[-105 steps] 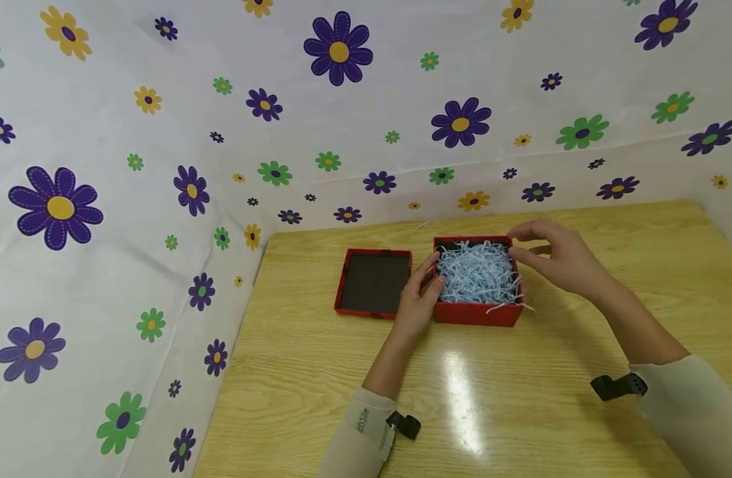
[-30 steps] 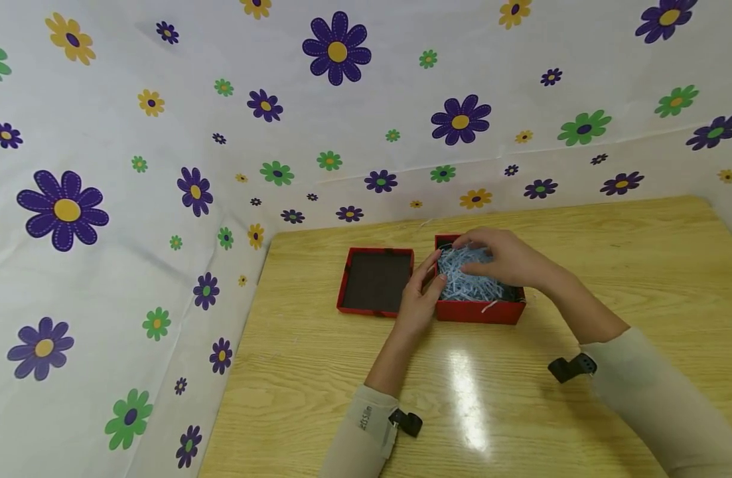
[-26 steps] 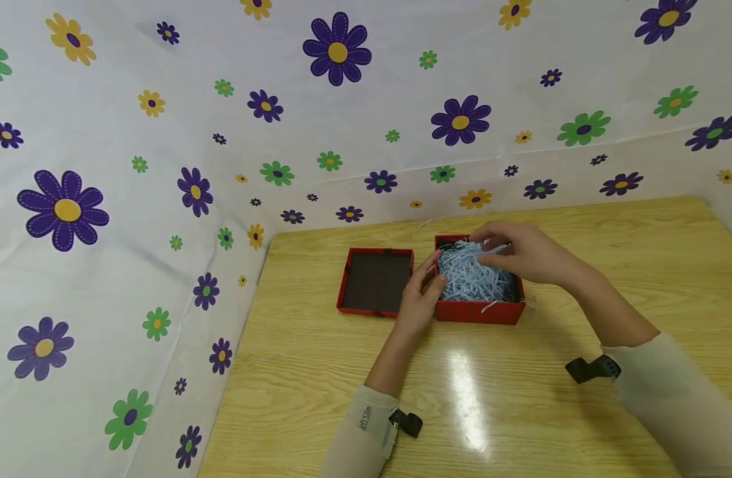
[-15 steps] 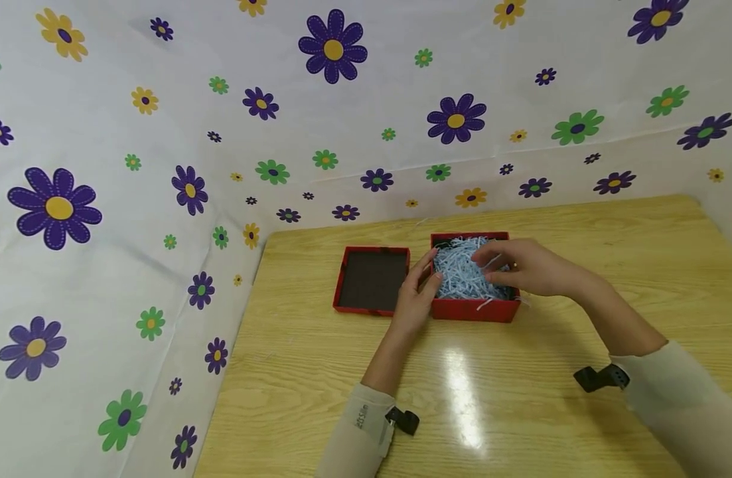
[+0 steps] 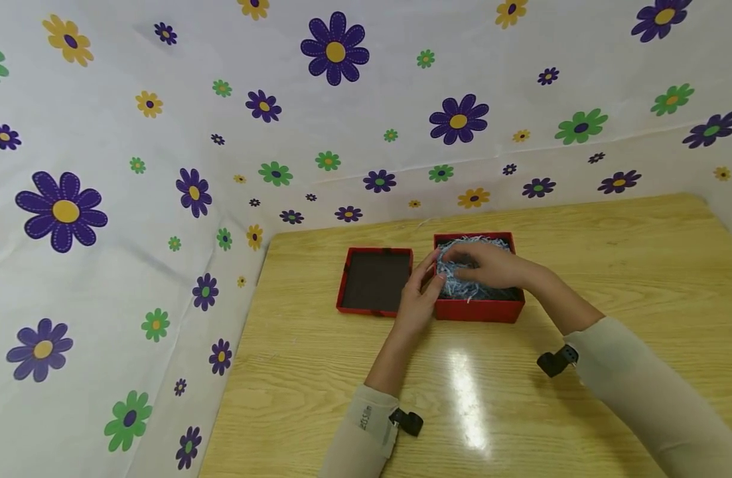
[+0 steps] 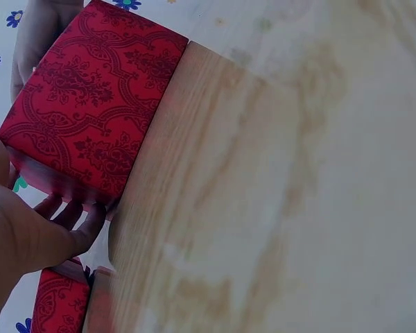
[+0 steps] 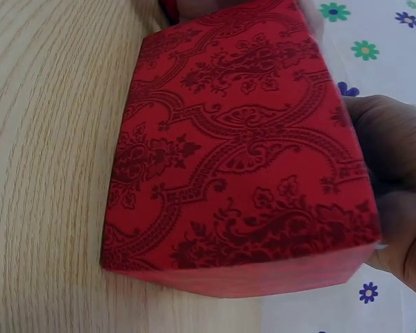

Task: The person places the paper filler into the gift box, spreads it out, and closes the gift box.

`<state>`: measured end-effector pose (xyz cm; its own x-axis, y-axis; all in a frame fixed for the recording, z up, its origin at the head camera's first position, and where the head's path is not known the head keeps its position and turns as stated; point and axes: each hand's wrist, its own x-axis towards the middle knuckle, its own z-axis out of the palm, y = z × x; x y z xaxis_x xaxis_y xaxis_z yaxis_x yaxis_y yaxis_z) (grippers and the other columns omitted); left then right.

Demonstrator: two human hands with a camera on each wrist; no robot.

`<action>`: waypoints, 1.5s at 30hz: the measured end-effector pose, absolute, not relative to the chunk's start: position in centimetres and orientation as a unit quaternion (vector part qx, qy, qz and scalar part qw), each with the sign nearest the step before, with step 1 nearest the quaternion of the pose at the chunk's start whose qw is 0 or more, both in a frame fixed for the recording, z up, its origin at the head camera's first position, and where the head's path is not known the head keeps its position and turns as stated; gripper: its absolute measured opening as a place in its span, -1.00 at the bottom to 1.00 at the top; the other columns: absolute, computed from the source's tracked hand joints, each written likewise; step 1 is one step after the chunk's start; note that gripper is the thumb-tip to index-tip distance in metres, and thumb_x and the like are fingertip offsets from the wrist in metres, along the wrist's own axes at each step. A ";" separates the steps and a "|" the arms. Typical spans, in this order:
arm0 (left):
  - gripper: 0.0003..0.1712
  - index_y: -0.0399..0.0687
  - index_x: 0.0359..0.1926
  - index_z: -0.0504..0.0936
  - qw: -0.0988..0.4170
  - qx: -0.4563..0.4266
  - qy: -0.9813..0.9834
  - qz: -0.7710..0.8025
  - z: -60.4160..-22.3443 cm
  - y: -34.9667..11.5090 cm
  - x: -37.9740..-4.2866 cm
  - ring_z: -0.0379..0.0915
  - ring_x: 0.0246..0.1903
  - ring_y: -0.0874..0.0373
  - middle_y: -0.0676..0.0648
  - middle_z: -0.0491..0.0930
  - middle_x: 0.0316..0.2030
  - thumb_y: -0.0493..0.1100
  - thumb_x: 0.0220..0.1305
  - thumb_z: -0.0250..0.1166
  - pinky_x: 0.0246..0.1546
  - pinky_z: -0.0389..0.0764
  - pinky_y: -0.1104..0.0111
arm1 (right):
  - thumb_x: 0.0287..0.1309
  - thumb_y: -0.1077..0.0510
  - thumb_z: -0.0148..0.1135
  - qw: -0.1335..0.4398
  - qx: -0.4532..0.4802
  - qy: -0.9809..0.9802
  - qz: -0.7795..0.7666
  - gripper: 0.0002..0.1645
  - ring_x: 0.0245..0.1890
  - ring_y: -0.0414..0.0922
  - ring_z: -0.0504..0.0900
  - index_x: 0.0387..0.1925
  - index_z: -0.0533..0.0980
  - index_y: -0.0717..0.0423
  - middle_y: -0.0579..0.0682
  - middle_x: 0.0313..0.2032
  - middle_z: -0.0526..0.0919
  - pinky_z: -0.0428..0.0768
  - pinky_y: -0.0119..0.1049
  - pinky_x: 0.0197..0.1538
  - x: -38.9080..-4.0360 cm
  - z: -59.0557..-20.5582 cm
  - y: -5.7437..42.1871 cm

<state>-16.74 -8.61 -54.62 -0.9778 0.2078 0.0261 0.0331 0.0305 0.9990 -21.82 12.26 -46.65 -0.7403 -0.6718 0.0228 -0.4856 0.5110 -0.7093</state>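
Note:
In the head view a red box [image 5: 479, 311] with its top uncovered stands on the table, filled with light-blue shredded paper [image 5: 461, 290]. My left hand [image 5: 418, 295] holds the box's left side, thumb and forefinger at the rim; the left wrist view shows more fingers [image 6: 90, 229] against the outer wall. My right hand [image 5: 488, 264] reaches over the right rim and lies on the paper, fingers toward the left side with a gap to the thumb. Its fingertips are partly lost in the paper. Dark damask pattern covers the box's outer wall [image 7: 243, 139].
A shallow red lid [image 5: 374, 282] with a black inside lies left of the box, close to my left hand. The wooden table [image 5: 318, 392] meets flower-printed white cloth at the back and left. A stray pale strand [image 5: 425, 223] lies behind the box.
My right hand has gone from the box's right rim into the paper, drawn back right, then moved left across it again. The paper looks pushed about. My left hand stays at the left side.

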 end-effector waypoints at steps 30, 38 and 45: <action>-0.40 0.55 0.58 0.33 0.065 0.083 0.715 0.691 -54.6 -8.5 -16.7 0.19 0.53 0.08 0.31 0.23 0.54 0.11 0.62 0.17 0.41 0.45 0.05 | 0.47 0.29 0.27 0.120 -0.329 0.857 -0.378 -0.59 0.24 0.25 0.61 0.28 0.56 0.27 0.22 0.23 0.65 0.57 0.26 0.27 -20.2 -44.7 14.6; -0.39 0.55 0.59 0.31 0.061 0.083 0.719 0.688 -54.3 -8.7 -16.6 0.17 0.54 0.07 0.30 0.21 0.56 0.13 0.62 0.16 0.43 0.42 0.00 | 0.45 0.25 0.30 0.187 -0.366 0.855 -0.315 -0.61 -0.08 -0.09 0.69 0.25 0.60 0.16 -0.01 0.05 0.74 0.70 -0.02 0.08 -19.8 -45.1 13.6; -0.39 0.52 0.59 0.31 0.065 0.080 0.711 0.695 -54.7 -8.7 -16.7 0.19 0.54 0.05 0.25 0.21 0.56 0.11 0.62 0.17 0.42 0.43 -0.02 | 0.45 0.27 0.30 0.169 -0.356 0.855 -0.336 -0.63 -0.02 -0.08 0.71 0.23 0.62 0.16 0.02 0.04 0.75 0.73 -0.05 0.07 -19.6 -43.5 14.9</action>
